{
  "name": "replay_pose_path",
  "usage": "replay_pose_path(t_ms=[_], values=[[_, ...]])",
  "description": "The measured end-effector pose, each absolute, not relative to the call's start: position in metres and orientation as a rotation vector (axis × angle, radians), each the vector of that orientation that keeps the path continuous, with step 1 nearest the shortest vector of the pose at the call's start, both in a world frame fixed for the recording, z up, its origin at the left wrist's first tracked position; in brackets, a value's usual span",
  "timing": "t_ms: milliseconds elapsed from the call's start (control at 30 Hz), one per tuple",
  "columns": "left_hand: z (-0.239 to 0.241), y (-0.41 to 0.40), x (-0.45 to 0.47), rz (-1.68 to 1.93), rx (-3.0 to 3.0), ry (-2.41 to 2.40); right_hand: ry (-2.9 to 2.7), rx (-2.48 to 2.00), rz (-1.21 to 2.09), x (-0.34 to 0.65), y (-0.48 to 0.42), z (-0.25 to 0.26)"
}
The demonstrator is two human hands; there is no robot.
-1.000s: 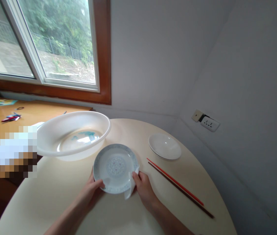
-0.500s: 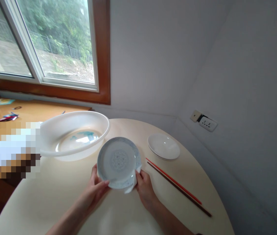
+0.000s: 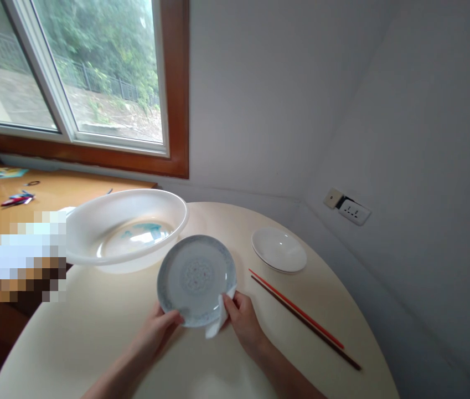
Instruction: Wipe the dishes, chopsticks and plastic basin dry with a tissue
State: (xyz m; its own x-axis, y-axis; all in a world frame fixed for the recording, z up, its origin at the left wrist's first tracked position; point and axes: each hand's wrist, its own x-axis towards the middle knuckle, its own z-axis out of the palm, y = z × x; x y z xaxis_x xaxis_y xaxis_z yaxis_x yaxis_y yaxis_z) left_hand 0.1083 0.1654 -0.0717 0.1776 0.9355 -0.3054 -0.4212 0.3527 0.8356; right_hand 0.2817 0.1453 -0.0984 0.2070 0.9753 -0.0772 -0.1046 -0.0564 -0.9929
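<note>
A pale plate [image 3: 197, 277] with a blue patterned rim and a floral centre is held up above the table, tilted toward me. My left hand [image 3: 158, 327] grips its lower left edge, thumb on the front and the other fingers mostly hidden behind. At the lower right rim, my right hand [image 3: 243, 317] pinches a white tissue or cloth [image 3: 217, 324] folded over the plate's edge. One end of the cloth hangs below the rim.
On the round cream table [image 3: 201, 368] stands a large translucent basin [image 3: 93, 221], left of the plate. White dishes [image 3: 279, 249], seemingly stacked, lie right, near a red chopstick [image 3: 297, 308] and a dark brown chopstick [image 3: 306, 323]. A wooden desk [image 3: 68, 185] is behind.
The plate has shifted slightly left and turned a little in my hands. My right hand and the cloth have moved slightly left, and more of the cloth hangs below the rim.
</note>
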Motion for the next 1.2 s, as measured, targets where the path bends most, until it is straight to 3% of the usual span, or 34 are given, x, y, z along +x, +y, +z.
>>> replay_pose_path(t_ms=[600, 833, 1200], values=[[-0.061, 0.165, 0.107, 1.07, 0.736, 0.861, -0.729, -1.267, 1.03, 0.275, 0.142, -0.093], [-0.053, 0.164, 0.106, 1.123, 0.735, 0.866, -0.454, -1.128, 1.275, 0.243, 0.124, -0.099], [-0.055, 0.169, 0.103, 1.118, 0.718, 0.991, -0.682, -1.302, 1.185, 0.26, 0.136, -0.099]])
